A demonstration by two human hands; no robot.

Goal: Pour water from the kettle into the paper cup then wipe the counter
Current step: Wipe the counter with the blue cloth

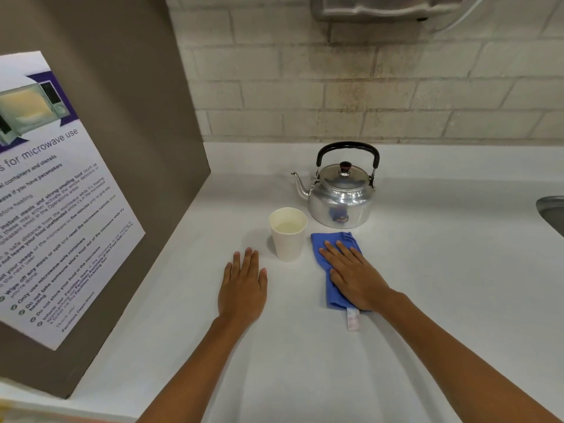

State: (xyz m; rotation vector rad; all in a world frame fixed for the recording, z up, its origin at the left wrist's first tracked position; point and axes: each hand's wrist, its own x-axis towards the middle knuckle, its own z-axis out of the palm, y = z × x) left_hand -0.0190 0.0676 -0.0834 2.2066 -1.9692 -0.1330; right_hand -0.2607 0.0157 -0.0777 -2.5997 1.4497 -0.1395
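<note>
A silver kettle [341,195] with a black handle stands upright near the back of the white counter [427,285], spout pointing left. In front of it, to the left, is a white paper cup [288,235] with water in it. A folded blue cloth [335,242] lies flat just right of the cup. My right hand [354,276] presses flat on the cloth, fingers spread. My left hand [242,285] rests palm down on the bare counter, left of the cup, holding nothing.
A brown side panel [146,117] with a microwave-use poster [55,193] walls off the left. A brick-tiled wall [366,80] runs behind the counter. A metal sink rim [552,213] shows at the right edge. A dispenser [387,7] hangs above.
</note>
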